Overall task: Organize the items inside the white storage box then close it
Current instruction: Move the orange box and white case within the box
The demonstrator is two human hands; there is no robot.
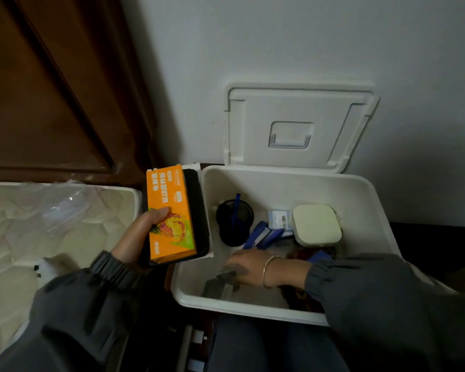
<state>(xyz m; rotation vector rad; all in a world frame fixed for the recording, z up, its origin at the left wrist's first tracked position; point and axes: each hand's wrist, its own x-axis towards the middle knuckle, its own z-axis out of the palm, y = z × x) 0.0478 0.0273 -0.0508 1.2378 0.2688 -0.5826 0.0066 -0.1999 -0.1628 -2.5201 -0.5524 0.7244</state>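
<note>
I see the white storage box (279, 174) standing open against the far wall, its lid (293, 108) tipped up behind it. My left hand (137, 237) is just left of the box, thumb pressed on top of an orange carton (169, 210). The carton lies on a flat black case (198, 200), and the fingers are curled under the stack, holding it.

My right hand (249, 267), with a bracelet (269, 269) at the wrist, reaches into the near left part of the box. It is at a grey object (216, 287), but the blur means I cannot tell whether the fingers grip it.

Farther in stand a black mesh cup (226, 232) holding a blue pen (236, 210), some blue items (263, 234) and a cream square container (316, 224). A mattress (38, 224) lies to the left.
</note>
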